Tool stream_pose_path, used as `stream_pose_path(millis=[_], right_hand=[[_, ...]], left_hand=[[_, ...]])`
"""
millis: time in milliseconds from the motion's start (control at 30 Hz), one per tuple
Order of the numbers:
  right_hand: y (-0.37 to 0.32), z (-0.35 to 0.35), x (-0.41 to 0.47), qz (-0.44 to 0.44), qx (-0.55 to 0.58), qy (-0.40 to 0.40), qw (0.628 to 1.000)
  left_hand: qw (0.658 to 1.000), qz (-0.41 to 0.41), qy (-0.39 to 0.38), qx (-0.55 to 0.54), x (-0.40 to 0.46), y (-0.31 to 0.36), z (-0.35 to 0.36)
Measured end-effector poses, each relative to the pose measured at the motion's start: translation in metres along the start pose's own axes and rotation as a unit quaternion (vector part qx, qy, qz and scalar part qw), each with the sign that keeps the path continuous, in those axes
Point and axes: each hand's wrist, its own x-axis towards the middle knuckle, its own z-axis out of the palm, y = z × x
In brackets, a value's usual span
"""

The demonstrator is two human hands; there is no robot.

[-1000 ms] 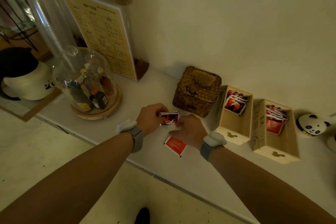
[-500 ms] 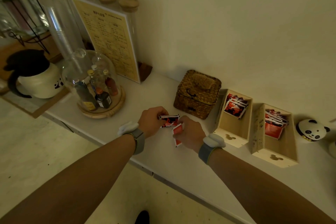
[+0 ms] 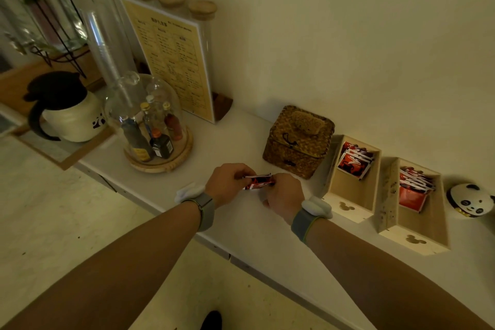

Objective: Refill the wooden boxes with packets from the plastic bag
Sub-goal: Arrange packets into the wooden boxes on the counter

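Head view: both hands' grip, left hand (image 3: 229,184) and right hand (image 3: 283,194), pinches red packets (image 3: 258,181), print unreadable.

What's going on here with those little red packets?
A person is restocking packets. Both the left hand and the right hand hold a small stack of red packets above the white counter. To the right stand two wooden boxes, each with some packets at its far end and room in front. No plastic bag is in view.

Grey wristbands (image 3: 206,209); white sensors (image 3: 317,206)
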Motion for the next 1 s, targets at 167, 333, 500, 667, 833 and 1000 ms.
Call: stream_pose_path(millis=[167, 333, 500, 667, 833, 1000], right_hand=[[0.007, -0.004, -0.005, -0.068, -0.013, 0.057, 0.996], [0.009, 0.004, 0.005, -0.077, -0.011, 0.071, 0.994], [0.01, 0.007, 0.004, -0.105, 0.026, 0.057, 0.993], [0.015, 0.004, 0.003, -0.138, 0.047, 0.071, 0.987], [0.016, 0.003, 0.005, -0.141, 0.045, 0.059, 0.987], [0.014, 0.003, 0.003, -0.153, 0.045, 0.054, 0.986]], left_hand=[[0.997, -0.001, -0.045, -0.056, -0.002, -0.005, -0.002], [0.999, 0.006, -0.019, -0.049, -0.001, -0.005, 0.002], [0.999, 0.022, 0.028, -0.028, -0.001, -0.006, 0.011], [0.999, 0.012, 0.036, -0.002, 0.0, -0.003, 0.01], [0.999, -0.002, 0.042, 0.027, 0.001, -0.001, 0.009], [0.998, 0.01, 0.035, 0.06, 0.001, 0.002, 0.008]])
